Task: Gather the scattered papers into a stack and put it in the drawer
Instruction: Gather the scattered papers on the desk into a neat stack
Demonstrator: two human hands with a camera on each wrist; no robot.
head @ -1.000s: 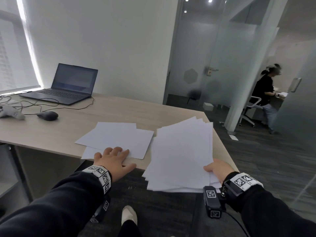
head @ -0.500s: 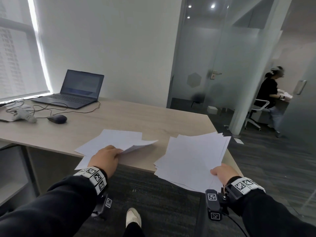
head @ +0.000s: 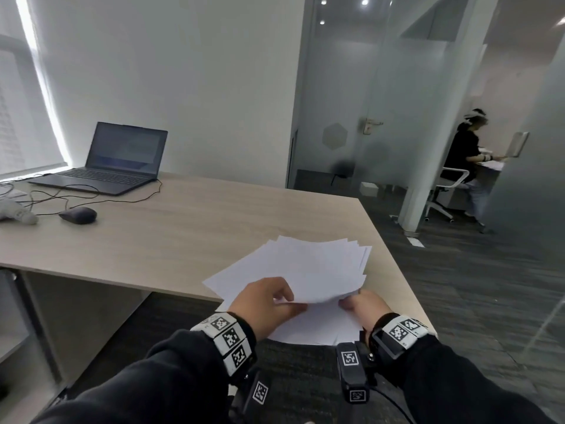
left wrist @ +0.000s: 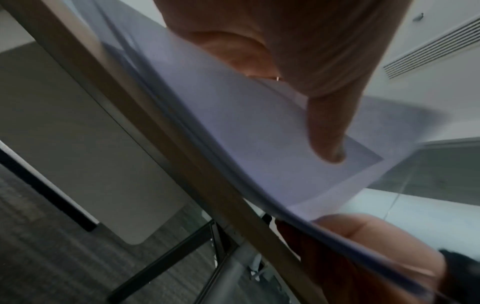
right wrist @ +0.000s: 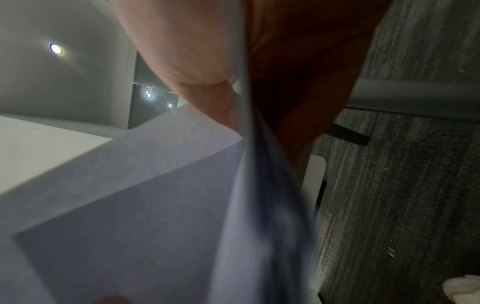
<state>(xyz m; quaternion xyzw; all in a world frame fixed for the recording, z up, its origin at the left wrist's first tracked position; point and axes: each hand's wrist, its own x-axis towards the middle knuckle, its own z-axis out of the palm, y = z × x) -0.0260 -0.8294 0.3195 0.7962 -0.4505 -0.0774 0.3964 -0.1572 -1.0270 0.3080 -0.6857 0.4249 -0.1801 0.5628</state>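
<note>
All the white papers (head: 305, 264) lie together in a loose, uneven stack at the near right corner of the wooden desk (head: 183, 234), overhanging its front edge. My left hand (head: 284, 301) pinches the upper sheets at their near edge, lifted a little off the lower ones. My right hand (head: 354, 304) grips the stack's near right edge. In the left wrist view my thumb lies on top of the papers (left wrist: 233, 123) and the fingers go under them. In the right wrist view the papers (right wrist: 130, 195) fill the frame edge-on. No drawer is in view.
An open laptop (head: 122, 160), a dark mouse (head: 78, 215), black cables and a white device (head: 18, 214) sit at the desk's far left. A glass wall and door stand beyond the desk. A person (head: 464, 154) sits at another table far right. Dark carpet lies below.
My left hand lifted the sheets that lay on the desk's left and carried them right onto the stack in my right hand. The two hands now meet at the stack's near edge.
</note>
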